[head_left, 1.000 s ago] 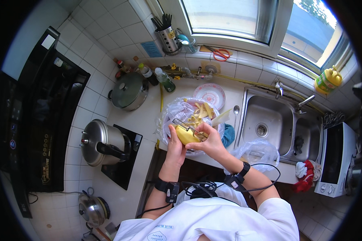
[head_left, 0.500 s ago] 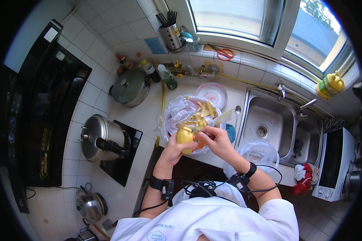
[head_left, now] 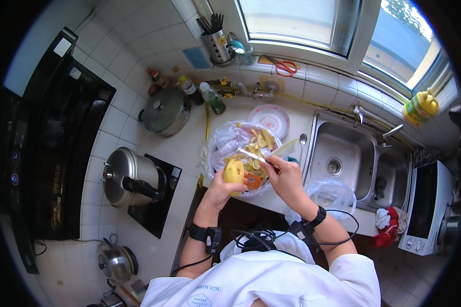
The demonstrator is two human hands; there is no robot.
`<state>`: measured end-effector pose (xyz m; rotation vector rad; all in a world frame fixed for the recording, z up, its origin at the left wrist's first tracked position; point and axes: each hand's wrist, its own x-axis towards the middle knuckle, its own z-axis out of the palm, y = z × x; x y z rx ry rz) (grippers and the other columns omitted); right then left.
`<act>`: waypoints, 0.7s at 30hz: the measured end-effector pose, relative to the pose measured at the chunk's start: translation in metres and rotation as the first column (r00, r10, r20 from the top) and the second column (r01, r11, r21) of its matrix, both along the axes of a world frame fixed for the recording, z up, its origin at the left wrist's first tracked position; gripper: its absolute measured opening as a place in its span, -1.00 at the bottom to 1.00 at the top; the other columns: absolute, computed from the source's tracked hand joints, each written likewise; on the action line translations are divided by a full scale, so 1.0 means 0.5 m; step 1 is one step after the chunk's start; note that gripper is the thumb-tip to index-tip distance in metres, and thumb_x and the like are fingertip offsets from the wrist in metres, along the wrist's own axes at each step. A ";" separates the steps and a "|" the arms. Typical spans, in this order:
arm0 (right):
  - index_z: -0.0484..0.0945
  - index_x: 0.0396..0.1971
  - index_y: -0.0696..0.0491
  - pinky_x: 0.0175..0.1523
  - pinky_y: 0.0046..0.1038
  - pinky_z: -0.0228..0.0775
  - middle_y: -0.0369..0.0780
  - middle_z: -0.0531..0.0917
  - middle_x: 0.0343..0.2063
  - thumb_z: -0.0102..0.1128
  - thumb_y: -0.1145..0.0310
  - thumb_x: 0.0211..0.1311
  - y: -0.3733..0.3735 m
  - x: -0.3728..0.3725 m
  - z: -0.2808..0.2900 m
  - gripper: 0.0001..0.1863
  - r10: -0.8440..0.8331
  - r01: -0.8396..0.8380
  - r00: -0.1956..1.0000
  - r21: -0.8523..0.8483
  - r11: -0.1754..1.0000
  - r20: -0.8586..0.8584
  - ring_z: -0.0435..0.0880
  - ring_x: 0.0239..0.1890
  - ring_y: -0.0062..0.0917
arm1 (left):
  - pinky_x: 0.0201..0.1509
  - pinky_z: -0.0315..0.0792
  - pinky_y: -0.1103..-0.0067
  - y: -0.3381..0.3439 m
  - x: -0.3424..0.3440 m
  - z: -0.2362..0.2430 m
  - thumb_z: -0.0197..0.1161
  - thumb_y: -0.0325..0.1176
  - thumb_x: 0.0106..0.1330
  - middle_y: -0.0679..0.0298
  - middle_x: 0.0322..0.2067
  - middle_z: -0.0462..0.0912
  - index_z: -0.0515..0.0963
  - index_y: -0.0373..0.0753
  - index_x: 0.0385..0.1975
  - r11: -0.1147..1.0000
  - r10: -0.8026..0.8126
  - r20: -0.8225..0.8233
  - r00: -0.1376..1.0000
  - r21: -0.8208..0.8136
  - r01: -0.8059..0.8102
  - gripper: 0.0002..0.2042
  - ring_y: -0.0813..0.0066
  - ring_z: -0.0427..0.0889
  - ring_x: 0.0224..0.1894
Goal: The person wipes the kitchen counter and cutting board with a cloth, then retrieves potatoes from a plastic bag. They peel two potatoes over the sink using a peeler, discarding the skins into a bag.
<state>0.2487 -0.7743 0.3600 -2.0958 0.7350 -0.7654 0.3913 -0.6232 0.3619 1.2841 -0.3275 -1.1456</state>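
Observation:
My left hand [head_left: 218, 190] is wrapped round a peeled yellow potato [head_left: 233, 174], which shows a brown spot on its side. Held in my right hand [head_left: 287, 179] is a metal peeler [head_left: 253, 155], its far end pointing up and left, apart from the potato. Both hands are over the near side of a clear plastic bag [head_left: 221, 140] spread open on the counter. Potato peelings [head_left: 261, 143] lie heaped inside it, with an orange packet [head_left: 254, 181] near its front edge.
A plate [head_left: 270, 119] and a spoon [head_left: 302, 140] lie behind and right of the bag. Further right are a double sink [head_left: 340, 134] and a crumpled plastic bag [head_left: 333, 194]. A pressure cooker [head_left: 133, 176] stands left on a black hob [head_left: 156, 215]; a lidded pot [head_left: 165, 112] is behind.
My right hand has drawn the peeler away from the potato, up and slightly right over the peelings. My left hand still holds the potato, turned so its brown spot shows.

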 end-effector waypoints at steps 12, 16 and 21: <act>0.73 -0.37 0.02 -0.38 -0.30 0.50 -0.14 0.70 -0.56 0.32 0.19 0.25 -0.013 0.014 -0.009 -0.80 -0.089 0.067 0.978 -0.118 0.991 -0.190 0.71 -0.49 -0.23 | -0.01 0.58 0.50 -0.001 -0.008 0.001 0.44 -0.65 -0.05 0.25 -0.14 0.63 0.51 -0.32 0.06 0.999 -0.039 0.086 0.996 0.026 0.037 -0.44 0.43 0.67 -0.12; 0.74 -0.33 0.03 -0.34 -0.30 0.52 -0.09 0.70 -0.55 0.34 0.19 0.24 -0.002 0.010 -0.012 -0.79 -0.062 0.064 0.997 0.049 0.997 -0.050 0.72 -0.47 -0.21 | 0.01 0.58 0.52 0.002 -0.005 0.003 0.44 -0.69 -0.03 0.24 -0.11 0.63 0.51 -0.31 0.07 0.999 0.037 -0.002 0.999 -0.019 -0.037 -0.44 0.45 0.66 -0.11; 0.75 -0.29 0.03 -0.33 -0.32 0.53 -0.05 0.70 -0.55 0.37 0.18 0.23 0.033 0.007 0.007 -0.77 0.053 -0.063 0.997 0.214 0.975 0.050 0.73 -0.45 -0.19 | 0.03 0.56 0.54 0.005 0.003 -0.008 0.40 -0.71 -0.03 0.30 -0.11 0.63 0.49 -0.30 0.11 0.998 0.017 -0.017 1.000 0.060 -0.016 -0.41 0.45 0.65 -0.06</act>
